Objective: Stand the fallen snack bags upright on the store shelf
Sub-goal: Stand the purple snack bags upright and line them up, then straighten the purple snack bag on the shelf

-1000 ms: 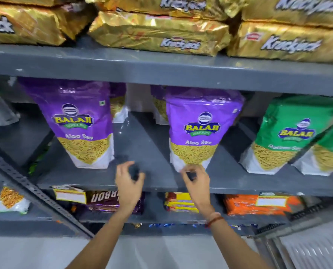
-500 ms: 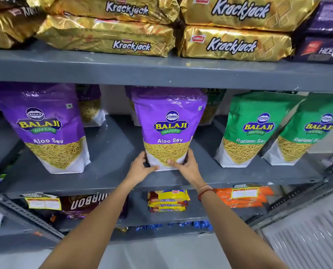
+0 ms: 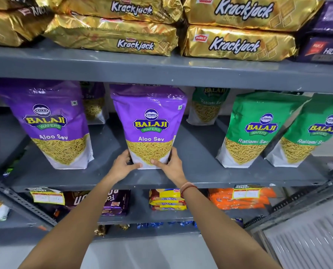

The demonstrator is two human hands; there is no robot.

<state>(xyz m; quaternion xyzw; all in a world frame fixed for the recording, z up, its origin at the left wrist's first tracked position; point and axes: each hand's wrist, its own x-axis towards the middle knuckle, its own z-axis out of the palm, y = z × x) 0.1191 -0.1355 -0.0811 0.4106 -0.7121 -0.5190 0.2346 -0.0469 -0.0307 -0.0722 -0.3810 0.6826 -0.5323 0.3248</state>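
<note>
While upright on the grey shelf (image 3: 190,150), purple "Balaji Wafers Aloo Sev" bag (image 3: 149,121), base clasped between left hand (image 3: 122,166) and right hand (image 3: 171,166).

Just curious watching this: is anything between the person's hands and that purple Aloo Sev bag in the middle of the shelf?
Nothing visible. The left hand and right hand already press on the lower corners of the purple plastic Aloo Sev bag, which stands upright on the grey metal shelf, apart from its neighbours.

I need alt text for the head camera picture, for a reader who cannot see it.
Both hands, left hand and right hand, hold the base of an upright purple Aloo Sev bag on a grey shelf. Green Ratlami Sev bags stand to its right; gold Krackjack packs lie above.
</note>
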